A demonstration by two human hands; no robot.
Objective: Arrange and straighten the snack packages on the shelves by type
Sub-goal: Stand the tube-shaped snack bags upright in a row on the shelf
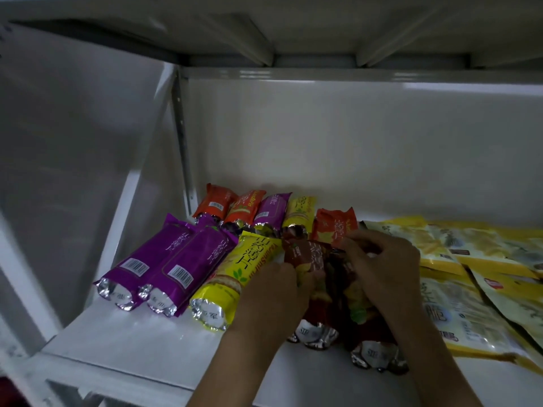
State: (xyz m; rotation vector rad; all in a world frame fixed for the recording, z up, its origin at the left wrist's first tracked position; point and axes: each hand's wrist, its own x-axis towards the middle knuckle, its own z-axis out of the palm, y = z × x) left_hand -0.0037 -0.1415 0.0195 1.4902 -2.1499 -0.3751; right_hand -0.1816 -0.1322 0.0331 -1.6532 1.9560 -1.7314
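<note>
Hands work together at the middle of the white shelf (147, 342) in the head view. The left hand (264, 292) and the right hand (385, 268) both curl their grip round a dark brown tube pack (308, 259), probably to turn it parallel with its neighbours. Left of it, in the front row, lie two purple tube packs (152, 265) and one yellow tube pack (232, 280). Behind run five shorter ones: three orange, one purple, one yellow. Flat yellow pouches (440, 248) overlap at right; their count is unclear.
</note>
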